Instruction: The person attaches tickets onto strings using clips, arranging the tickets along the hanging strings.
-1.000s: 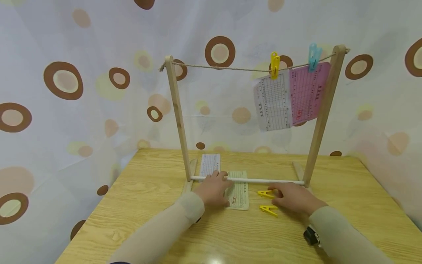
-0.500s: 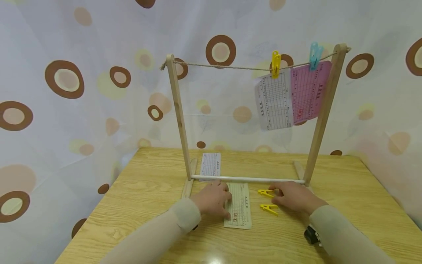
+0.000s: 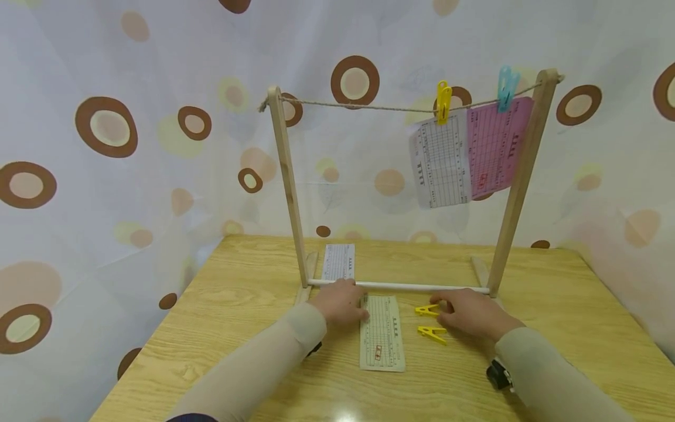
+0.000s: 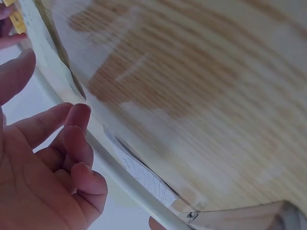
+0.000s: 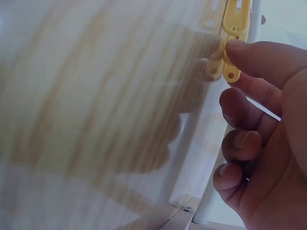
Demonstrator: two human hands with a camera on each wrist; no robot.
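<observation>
A pale yellow-green printed slip (image 3: 384, 346) lies flat on the table, its upper left edge beside my left hand (image 3: 340, 300). That hand reaches to the white rod, fingers loosely bent near a white printed slip (image 3: 338, 261) behind it. In the left wrist view nothing shows between its fingers, and the white slip (image 4: 148, 177) lies past the rod. My right hand (image 3: 471, 313) pinches the handle end of one yellow clothespin (image 3: 426, 310) between thumb and index finger, low over the table. The right wrist view shows the thumb against that clothespin (image 5: 232, 74). A second yellow clothespin (image 3: 432, 334) lies just nearer.
A wooden frame (image 3: 292, 193) stands on the table with a string (image 3: 369, 107) across its top and a white rod (image 3: 401, 286) low down. At right hang a white sheet (image 3: 443, 164) under a yellow clothespin (image 3: 443, 104) and a pink sheet (image 3: 495, 146) under a blue one (image 3: 507, 91).
The yellow-green slip has slid toward me from under the rod. My left hand drew back beside it, then moved forward off it toward the rod. My right hand has stayed at the clothespin.
</observation>
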